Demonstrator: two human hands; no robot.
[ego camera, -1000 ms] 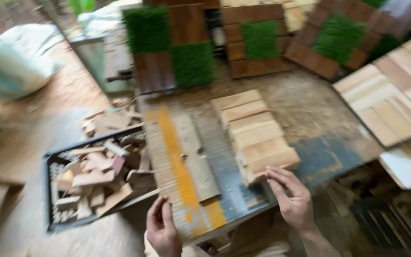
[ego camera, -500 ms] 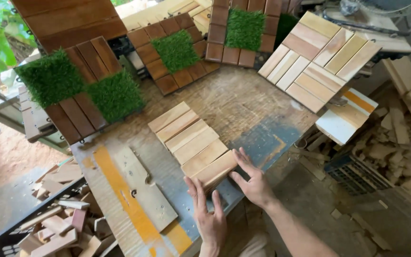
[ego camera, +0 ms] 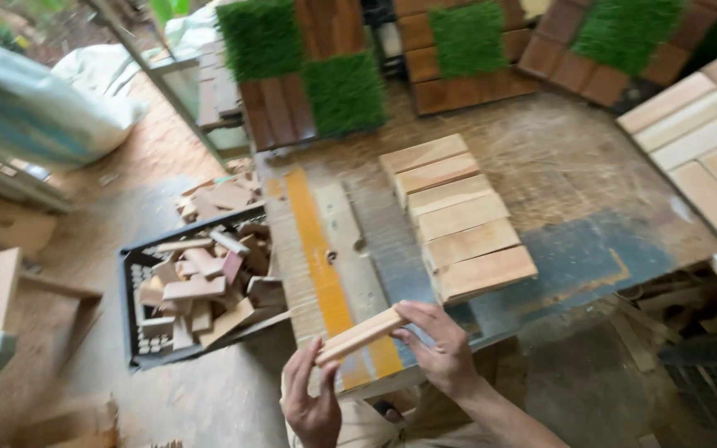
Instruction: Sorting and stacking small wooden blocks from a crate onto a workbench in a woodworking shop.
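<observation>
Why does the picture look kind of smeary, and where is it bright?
Head view: the edges are smeared, so the big bag at top left and the floor at lower left look soft; the row of wood slats and the slat held between the left hand and right hand are clearer. Soft daylight comes from the upper left, with no hard shadows or glare.

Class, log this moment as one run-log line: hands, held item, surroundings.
left hand: grips wooden slat | right hand: grips same slat | row of slats on workbench | crate of offcuts beside bench
</observation>
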